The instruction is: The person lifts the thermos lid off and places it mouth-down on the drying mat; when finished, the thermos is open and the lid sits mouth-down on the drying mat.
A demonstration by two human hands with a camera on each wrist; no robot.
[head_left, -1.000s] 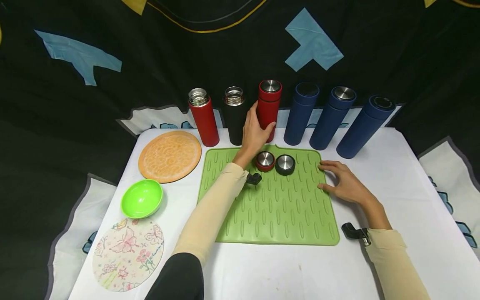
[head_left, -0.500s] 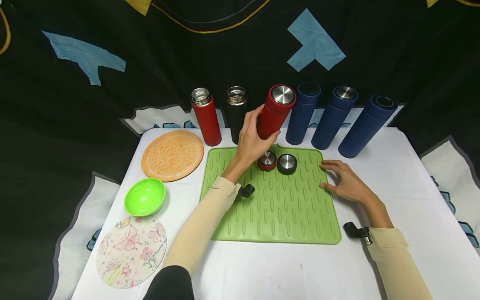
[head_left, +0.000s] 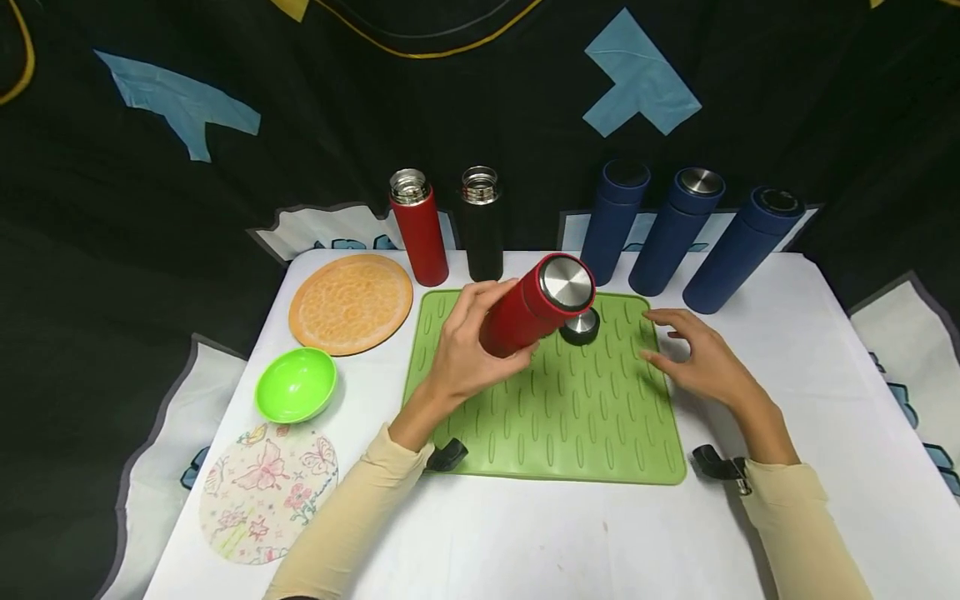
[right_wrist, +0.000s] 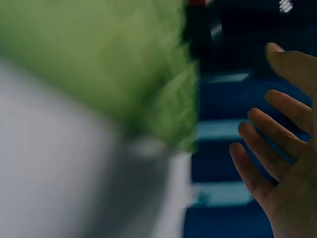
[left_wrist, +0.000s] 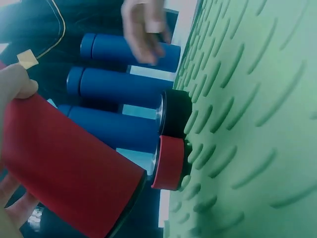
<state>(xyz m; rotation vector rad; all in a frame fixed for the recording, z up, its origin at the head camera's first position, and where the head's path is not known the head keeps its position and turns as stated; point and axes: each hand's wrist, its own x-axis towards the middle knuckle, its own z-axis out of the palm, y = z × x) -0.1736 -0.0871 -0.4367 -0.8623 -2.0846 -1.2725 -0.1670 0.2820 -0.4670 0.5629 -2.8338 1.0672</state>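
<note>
My left hand (head_left: 461,358) grips a red thermos bottle (head_left: 525,312) with a steel-topped lid. The bottle is tilted to the right and held above the green ridged mat (head_left: 570,425). Behind it on the mat lies a black bottle cap (head_left: 581,327); the red bottle cap (left_wrist: 169,163) beside it shows in the left wrist view, mostly hidden by the bottle in the head view. My right hand (head_left: 697,358) hovers by the mat's right edge, fingers spread and holding nothing, as the right wrist view of the hand (right_wrist: 282,148) also shows.
At the back stand an uncapped red bottle (head_left: 420,237), an uncapped black bottle (head_left: 482,237), and three lidded blue bottles (head_left: 675,237). To the left lie an orange round mat (head_left: 351,304), a green bowl (head_left: 296,385) and a butterfly-patterned round mat (head_left: 266,500).
My left hand has lifted the red thermos bottle from the back row and brought it nearer, over the mat, tilting it right. The right hand has barely moved.
</note>
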